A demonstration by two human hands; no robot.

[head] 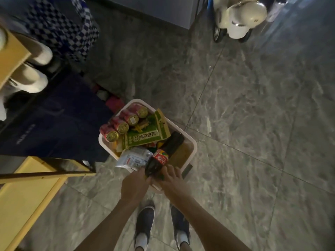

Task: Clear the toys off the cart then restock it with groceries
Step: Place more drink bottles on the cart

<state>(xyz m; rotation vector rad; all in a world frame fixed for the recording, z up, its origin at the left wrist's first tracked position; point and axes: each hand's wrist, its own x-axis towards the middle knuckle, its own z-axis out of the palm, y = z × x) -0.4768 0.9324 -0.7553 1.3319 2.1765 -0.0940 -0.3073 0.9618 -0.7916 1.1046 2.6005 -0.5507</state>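
Observation:
A pale pink cart basket [194, 144] stands on the floor in front of me, filled with groceries. Several red cans [121, 123] lie in a row along its far left side. A green snack bag [145, 135] lies in the middle, and a white packet [133, 158] sits at the near left. A dark cola bottle [164, 153] with a red label lies tilted along the right side. My left hand [134, 185] and my right hand [171, 181] both grip the bottle's near end.
A yellow shelf unit [27, 192] stands at the left with a dark blue bag [54, 124] beside it. A cream ride-on toy [241, 17] sits at the far right. Pink items [113, 103] lie behind the basket. My shoes [145, 223] are below on the marble floor.

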